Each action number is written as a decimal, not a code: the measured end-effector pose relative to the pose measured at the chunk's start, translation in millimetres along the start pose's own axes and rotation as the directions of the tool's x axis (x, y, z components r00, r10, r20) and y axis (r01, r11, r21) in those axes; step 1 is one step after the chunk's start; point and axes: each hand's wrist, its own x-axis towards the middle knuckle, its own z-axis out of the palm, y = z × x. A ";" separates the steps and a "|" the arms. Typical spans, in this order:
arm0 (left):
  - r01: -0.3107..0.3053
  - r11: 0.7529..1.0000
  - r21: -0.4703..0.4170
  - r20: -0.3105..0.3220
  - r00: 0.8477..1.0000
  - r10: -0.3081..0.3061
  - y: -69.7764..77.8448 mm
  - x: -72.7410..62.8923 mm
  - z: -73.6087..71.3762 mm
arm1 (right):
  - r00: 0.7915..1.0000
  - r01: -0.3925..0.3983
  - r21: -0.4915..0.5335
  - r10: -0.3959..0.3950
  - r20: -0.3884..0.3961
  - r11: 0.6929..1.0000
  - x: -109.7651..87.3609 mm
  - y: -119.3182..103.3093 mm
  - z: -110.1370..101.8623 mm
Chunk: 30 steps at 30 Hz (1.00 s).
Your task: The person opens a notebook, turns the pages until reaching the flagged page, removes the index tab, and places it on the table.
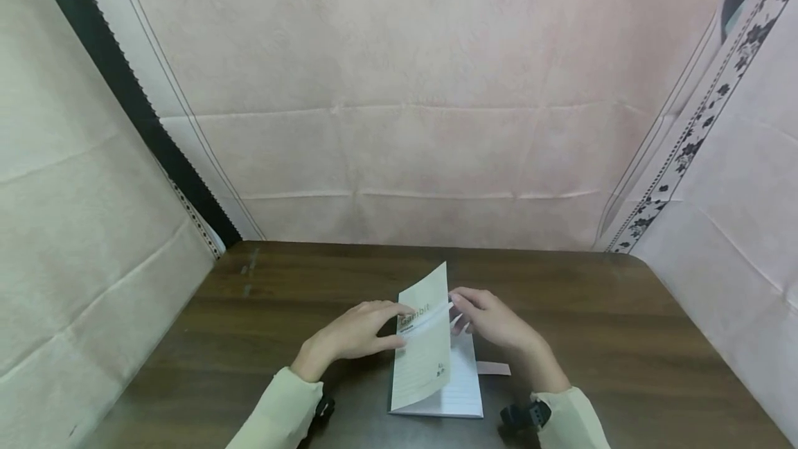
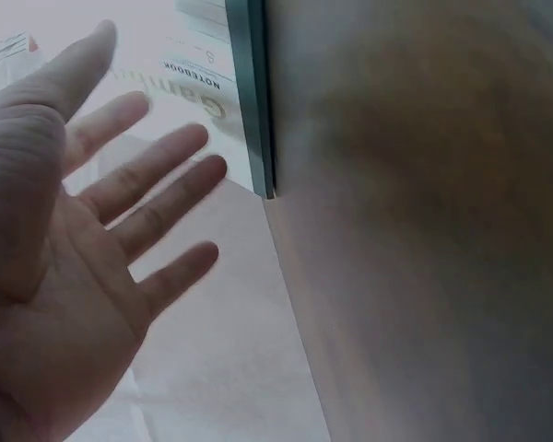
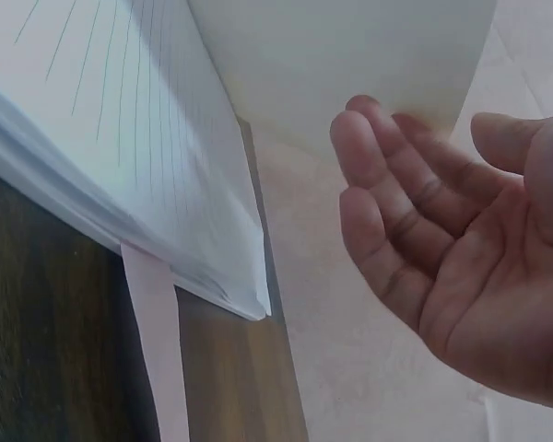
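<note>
Head view: left hand, fingers spread, and right hand, thumb apart from bent fingers, flank the raised cream cover of a white lined-paper notebook midway across a brown wooden table, room beyond both edges.

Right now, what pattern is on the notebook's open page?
Thin lines on white; the notebook's open page shows best in the right wrist view.

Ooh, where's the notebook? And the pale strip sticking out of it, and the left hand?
Notebook (image 1: 429, 357): head view, on its raised cover.
Pale strip (image 3: 159, 341): right wrist view, on the length outside the pages.
Left hand (image 2: 81, 253): left wrist view, on the palm.
</note>
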 end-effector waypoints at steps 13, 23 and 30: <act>0.004 0.997 -0.081 -0.012 1.000 -0.005 -8.8 -4.0 -3.7 | 0.993 0.054 -0.047 -0.049 0.111 0.997 7.0 -3.2 28.3; 0.028 0.999 -0.018 0.004 1.000 -0.028 -20.2 -6.6 -5.6 | 0.983 0.116 -0.145 -0.092 0.159 0.983 9.5 -0.7 51.1; 0.043 0.999 -0.008 -0.006 0.999 -0.043 -23.6 -13.8 -17.2 | 0.970 0.179 -0.273 -0.124 0.208 0.945 11.3 0.2 63.4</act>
